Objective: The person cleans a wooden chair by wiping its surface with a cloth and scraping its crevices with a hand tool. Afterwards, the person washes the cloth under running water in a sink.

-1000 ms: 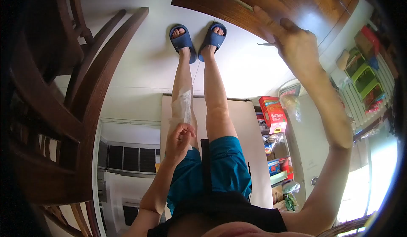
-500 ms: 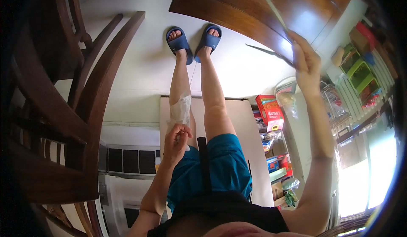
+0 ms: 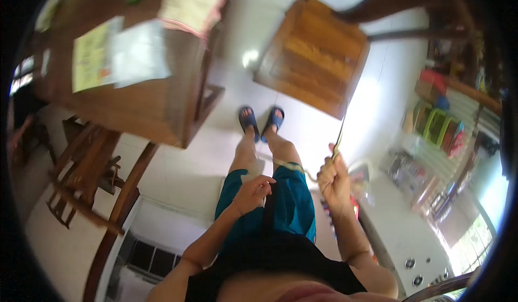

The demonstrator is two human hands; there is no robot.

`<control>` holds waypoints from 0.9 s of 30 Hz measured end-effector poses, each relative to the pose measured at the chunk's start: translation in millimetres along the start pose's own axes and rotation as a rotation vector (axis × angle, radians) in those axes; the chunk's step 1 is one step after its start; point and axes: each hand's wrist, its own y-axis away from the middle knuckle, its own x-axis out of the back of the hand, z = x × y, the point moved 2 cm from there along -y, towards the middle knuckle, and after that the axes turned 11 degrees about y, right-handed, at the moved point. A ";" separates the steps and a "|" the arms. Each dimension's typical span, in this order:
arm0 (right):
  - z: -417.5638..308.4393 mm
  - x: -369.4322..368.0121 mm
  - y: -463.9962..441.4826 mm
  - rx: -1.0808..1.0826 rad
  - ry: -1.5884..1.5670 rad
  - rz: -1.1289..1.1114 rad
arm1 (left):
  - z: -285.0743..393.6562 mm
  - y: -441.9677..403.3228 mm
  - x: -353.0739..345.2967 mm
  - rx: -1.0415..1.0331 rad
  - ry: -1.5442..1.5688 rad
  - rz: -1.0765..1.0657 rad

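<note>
My left hand is held in front of my lap with its fingers closed on thin, crumpled white plastic, which is partly hidden behind the hand. To the right, my right hand is closed around a long, thin, yellowish flexible strip. One length of the strip runs up from the fist toward the chair seat. Another part curves out to the left, blurred, in front of my knees. The strip's exact kind cannot be made out.
A wooden table at upper left bears papers and a pink-edged cloth. Ahead stands a wooden chair. A counter with round knobs is at lower right, a green rack beyond it. A wooden chair stands left.
The view has turned, bringing the tabletop and the whole chair seat into sight. My right hand has come down and closer to my left hand, with the strip still in it.
</note>
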 end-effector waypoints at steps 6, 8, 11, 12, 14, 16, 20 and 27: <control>21.7 -63.6 89.0 -0.231 0.245 -0.378 | 93.3 142.5 -34.8 -0.412 -0.055 -0.071; 28.5 -85.9 98.8 -0.274 0.505 -0.499 | 87.7 173.5 -29.7 -0.590 -0.175 0.043; 43.1 -125.4 111.0 -0.407 0.772 -0.849 | 74.5 223.5 -32.1 -0.676 0.142 0.241; 49.7 -147.0 127.8 -0.370 0.922 -0.896 | 66.4 237.4 -30.3 -0.733 0.135 0.354; 76.2 -178.3 156.4 -0.336 1.165 -1.029 | 53.8 265.2 -26.8 -0.886 0.266 0.500; 103.5 -197.9 176.4 -0.378 1.352 -1.188 | 39.4 295.2 -18.4 -0.989 0.349 0.610; 174.8 -240.9 190.1 -0.541 1.404 -1.389 | 1.9 348.8 21.0 -1.096 0.400 0.800; 349.0 -409.6 221.0 -0.583 1.279 -1.328 | -81.1 450.7 142.6 -1.239 0.554 1.104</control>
